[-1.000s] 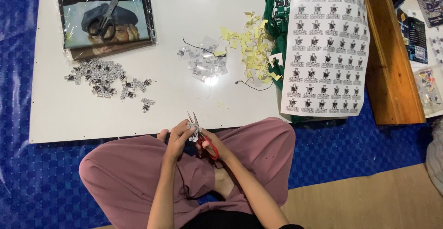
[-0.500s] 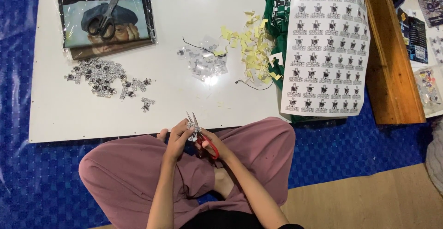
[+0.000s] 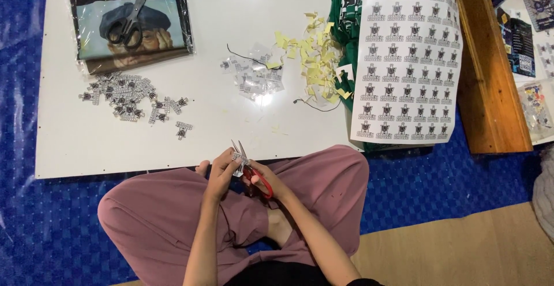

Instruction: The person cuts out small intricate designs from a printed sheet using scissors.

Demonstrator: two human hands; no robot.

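Observation:
I sit cross-legged in pink trousers at the near edge of a white board [image 3: 231, 119]. My right hand [image 3: 266, 180] grips red-handled scissors [image 3: 249, 165], blades pointing up and away from me. My left hand [image 3: 220, 170] pinches a small black-and-white sticker piece [image 3: 238, 158] at the blades. Both hands hover over my lap, just below the board's edge.
A pile of cut-out stickers [image 3: 130, 96] lies at the left of the board, clear packets [image 3: 257, 78] in the middle, yellow paper scraps [image 3: 314, 55] at the right. A printed sticker sheet [image 3: 407, 61] rests on green cloth. Black scissors [image 3: 130, 21] sit on a bagged garment. A wooden box [image 3: 490, 72] stands at the right.

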